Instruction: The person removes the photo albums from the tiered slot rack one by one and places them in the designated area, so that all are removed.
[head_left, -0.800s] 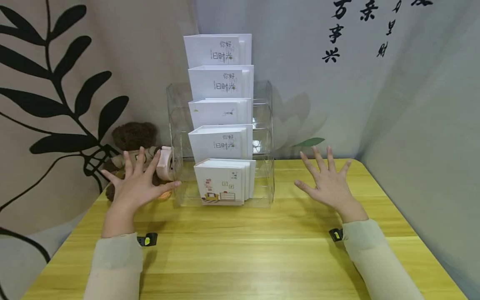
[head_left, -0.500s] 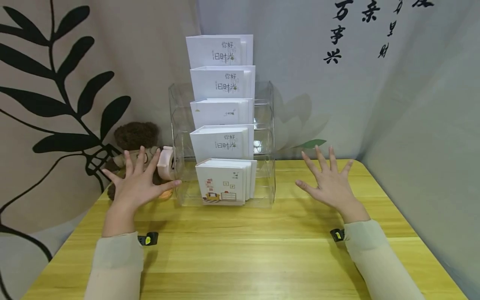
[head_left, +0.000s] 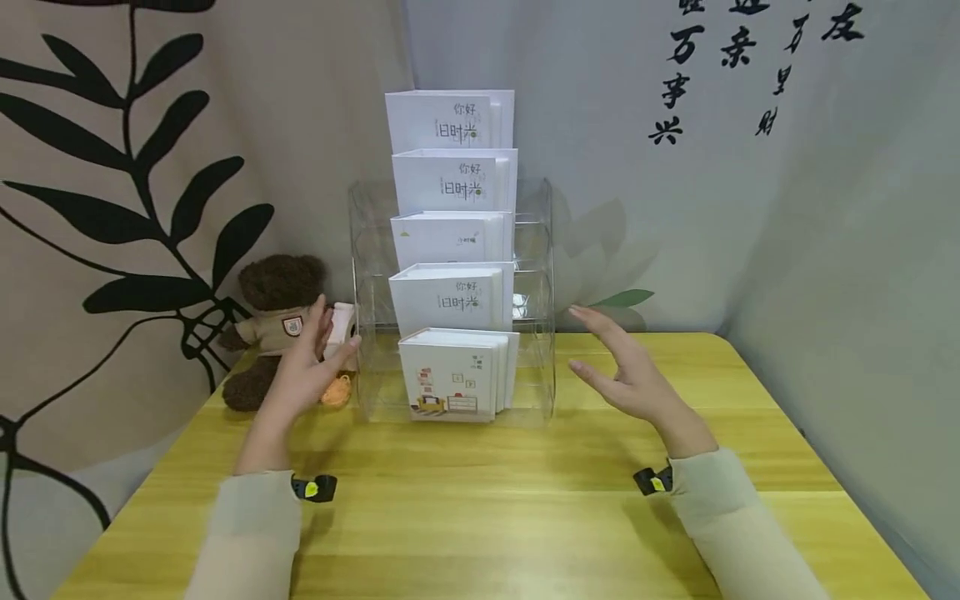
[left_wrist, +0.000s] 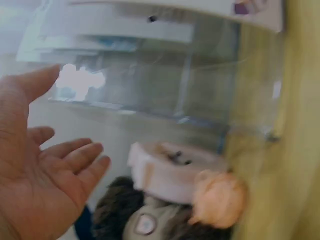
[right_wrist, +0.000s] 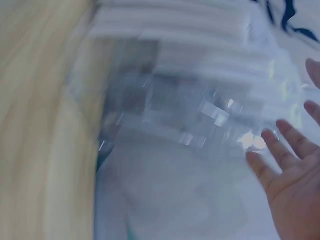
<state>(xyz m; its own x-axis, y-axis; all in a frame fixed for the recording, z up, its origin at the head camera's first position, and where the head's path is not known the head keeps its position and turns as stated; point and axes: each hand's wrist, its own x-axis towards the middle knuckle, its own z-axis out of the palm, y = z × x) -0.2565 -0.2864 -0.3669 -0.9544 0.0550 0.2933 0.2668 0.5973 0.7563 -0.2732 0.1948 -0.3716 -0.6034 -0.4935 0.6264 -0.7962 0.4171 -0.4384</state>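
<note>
A clear acrylic tiered rack [head_left: 536,379] stands at the back of the table and bears white books in rising rows. Its lowest row shows a book with a drawn yellow sofa [head_left: 448,379]; a white book with Chinese lettering [head_left: 450,300] stands in the row above. My left hand [head_left: 300,375] is held up at the rack's left side, thumb apart from the fingers; whether the thumb touches the rack I cannot tell. My right hand [head_left: 633,383] hovers right of the rack, a gap between them, palm turned inward. Neither hand holds anything.
Left of the rack, behind my left hand, sit a brown plush bear [head_left: 281,283], a pale pink round object [left_wrist: 170,175] and a small orange object [head_left: 337,392]. A wood-grain table [head_left: 480,517] lies below; a printed curtain [head_left: 750,208] hangs behind.
Both hands have turned from spread, palms down, to palms facing inward, and moved closer to the rack. The head view has tilted slightly up, uncovering more of the bear.
</note>
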